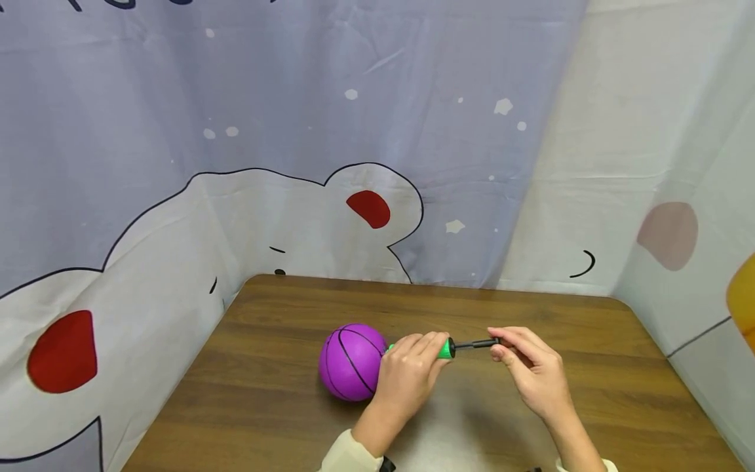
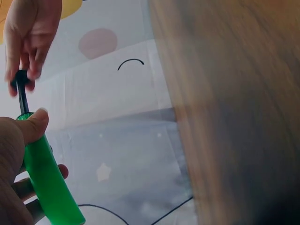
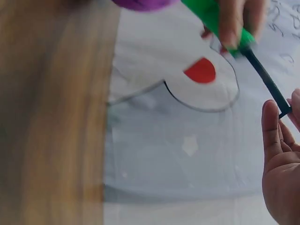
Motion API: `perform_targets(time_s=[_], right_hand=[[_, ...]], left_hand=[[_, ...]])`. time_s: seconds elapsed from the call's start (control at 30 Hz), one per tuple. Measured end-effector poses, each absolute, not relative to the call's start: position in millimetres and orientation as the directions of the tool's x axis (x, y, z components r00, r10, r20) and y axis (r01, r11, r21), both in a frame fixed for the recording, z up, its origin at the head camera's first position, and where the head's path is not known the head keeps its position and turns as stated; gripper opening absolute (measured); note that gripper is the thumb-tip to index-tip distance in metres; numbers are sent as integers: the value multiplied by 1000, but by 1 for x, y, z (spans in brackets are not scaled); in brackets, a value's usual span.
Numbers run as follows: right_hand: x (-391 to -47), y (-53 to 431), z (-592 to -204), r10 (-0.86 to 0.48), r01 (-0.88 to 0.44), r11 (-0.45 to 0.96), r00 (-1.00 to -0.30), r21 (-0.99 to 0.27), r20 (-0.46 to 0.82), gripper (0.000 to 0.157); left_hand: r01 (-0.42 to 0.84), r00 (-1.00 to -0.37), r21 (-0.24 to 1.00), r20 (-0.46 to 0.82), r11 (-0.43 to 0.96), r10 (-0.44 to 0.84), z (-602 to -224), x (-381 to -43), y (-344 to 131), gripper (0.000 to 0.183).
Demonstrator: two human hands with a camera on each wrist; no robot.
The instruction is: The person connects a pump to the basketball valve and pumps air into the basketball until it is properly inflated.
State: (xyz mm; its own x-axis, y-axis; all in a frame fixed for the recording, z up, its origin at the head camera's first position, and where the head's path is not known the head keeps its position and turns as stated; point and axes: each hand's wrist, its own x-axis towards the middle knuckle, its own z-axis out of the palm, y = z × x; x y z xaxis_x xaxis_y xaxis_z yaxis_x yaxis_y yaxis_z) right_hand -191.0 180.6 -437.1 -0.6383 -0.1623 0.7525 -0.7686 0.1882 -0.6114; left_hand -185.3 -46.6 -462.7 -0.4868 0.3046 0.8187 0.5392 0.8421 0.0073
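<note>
My left hand [image 1: 407, 377] grips the green barrel of a small hand pump [image 1: 445, 349], fingers wrapped around it. A dark rod [image 1: 468, 345] extends from the barrel's right end, and the fingers of my right hand [image 1: 537, 373] pinch the black handle at its tip. In the left wrist view the barrel [image 2: 51, 183] lies against the left palm. To the left of the pump sits a purple ball [image 1: 352, 362] with black basketball lines. The pump's left end comes up to the ball's side; the left hand partly hides this spot, so I cannot tell whether they are joined.
The ball rests on a brown wood-grain table [image 1: 283, 308]. Behind the table and along its sides hangs a printed fabric curtain [image 1: 295, 131] with cartoon shapes, meeting the tabletop's back edge.
</note>
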Motion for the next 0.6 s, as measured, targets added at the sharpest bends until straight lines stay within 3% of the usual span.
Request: perform_targets(time_s=[0.37, 0.6], right_hand=[[-192, 207, -428, -131, -782, 31, -620, -622, 773, 34], [-194, 197, -435, -126, -774, -64, -621, -631, 774, 34]], left_hand=[[538, -427, -27, 853, 843, 300, -463, -188, -56, 39], [533, -457, -1, 841, 846, 289, -463, -186, -53, 40]])
